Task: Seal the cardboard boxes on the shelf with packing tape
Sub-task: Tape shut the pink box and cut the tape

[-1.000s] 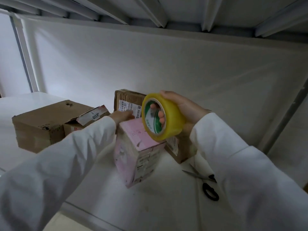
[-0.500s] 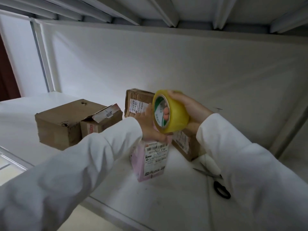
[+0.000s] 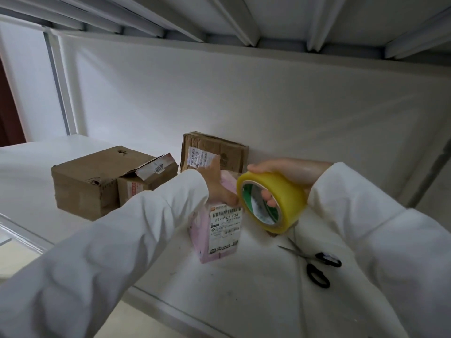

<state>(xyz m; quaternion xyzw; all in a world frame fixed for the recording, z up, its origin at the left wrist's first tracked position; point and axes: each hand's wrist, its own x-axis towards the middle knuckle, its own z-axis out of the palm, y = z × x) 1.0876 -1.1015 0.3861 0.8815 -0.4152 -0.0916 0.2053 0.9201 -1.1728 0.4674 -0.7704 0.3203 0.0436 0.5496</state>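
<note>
The left hand (image 3: 216, 184) presses on top of the pink cardboard box with a white shipping label (image 3: 214, 230), steadying it; the right hand (image 3: 283, 174) grips the yellow roll of packing tape (image 3: 273, 200) just beside it. No strip looks laid yet, and the brown cardboard boxes (image 3: 102, 179) beyond the left hand wait, one flap raised. Black-handled scissors (image 3: 314, 264) lie below the right wrist; the white shelf (image 3: 219, 296) edge runs close below both arms
</note>
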